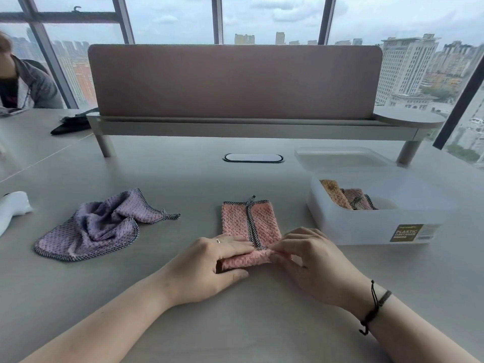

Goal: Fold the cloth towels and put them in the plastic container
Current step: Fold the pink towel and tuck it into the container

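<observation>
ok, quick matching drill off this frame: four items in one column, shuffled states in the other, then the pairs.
Items
1. pink waffle-weave towel
2. purple crumpled towel
3. translucent plastic container
4. clear container lid

States
A. lies alone behind the container
B. holds rolled towels
C. unfolded, left on the table
D. near end being rolled by left hand and right hand

Pairs: 1-D, 2-C, 3-B, 4-A

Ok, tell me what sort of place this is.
Probably a high-rise shared office: a desk with a privacy divider, a cable grommet, and tall windows over city towers.
</observation>
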{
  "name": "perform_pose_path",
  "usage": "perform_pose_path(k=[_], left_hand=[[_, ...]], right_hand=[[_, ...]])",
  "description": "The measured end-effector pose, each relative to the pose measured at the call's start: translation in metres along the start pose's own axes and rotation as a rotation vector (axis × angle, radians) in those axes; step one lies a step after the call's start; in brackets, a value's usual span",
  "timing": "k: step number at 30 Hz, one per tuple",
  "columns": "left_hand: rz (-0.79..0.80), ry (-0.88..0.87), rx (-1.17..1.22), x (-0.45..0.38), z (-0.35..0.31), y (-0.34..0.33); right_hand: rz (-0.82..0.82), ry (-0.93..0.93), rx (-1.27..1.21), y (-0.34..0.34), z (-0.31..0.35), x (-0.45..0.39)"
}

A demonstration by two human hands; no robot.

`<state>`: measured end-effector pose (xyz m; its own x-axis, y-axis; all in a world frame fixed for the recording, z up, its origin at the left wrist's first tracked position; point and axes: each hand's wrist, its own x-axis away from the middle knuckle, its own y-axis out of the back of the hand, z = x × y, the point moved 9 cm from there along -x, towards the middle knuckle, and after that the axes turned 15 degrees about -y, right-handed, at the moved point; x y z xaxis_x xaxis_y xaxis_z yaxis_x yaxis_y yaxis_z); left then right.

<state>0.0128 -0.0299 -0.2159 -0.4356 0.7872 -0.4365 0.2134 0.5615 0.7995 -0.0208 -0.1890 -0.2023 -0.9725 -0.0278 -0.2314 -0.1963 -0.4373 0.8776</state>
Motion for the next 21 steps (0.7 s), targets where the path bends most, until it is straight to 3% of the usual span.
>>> perform_pose_path(k=[5,9,12,14,21], left_hand=[[-0.124,0.02,-0.064,0.002,0.005,0.014],[-0.233,0.058,-0.048,0.004,0.006,0.025],[-0.31,0.113,-0.029,0.006,0.009,0.033],[-0.341,0.172,-0.008,0.01,0.017,0.035],[-0.374,0.292,-0.013,0.014,0.031,0.033]], right_hand=[[-0.02,-0.031,-0.08,0.007,-0.001,0.0],[0.06,-0.047,-0.022,0.004,-0.001,0.003],[-0.055,-0.08,-0.025,0.009,-0.007,0.002],[-0.099,-0.135,-0.089,0.013,-0.014,0.001],[-0.017,-0.291,-0.374,0.003,-0.021,-0.005]])
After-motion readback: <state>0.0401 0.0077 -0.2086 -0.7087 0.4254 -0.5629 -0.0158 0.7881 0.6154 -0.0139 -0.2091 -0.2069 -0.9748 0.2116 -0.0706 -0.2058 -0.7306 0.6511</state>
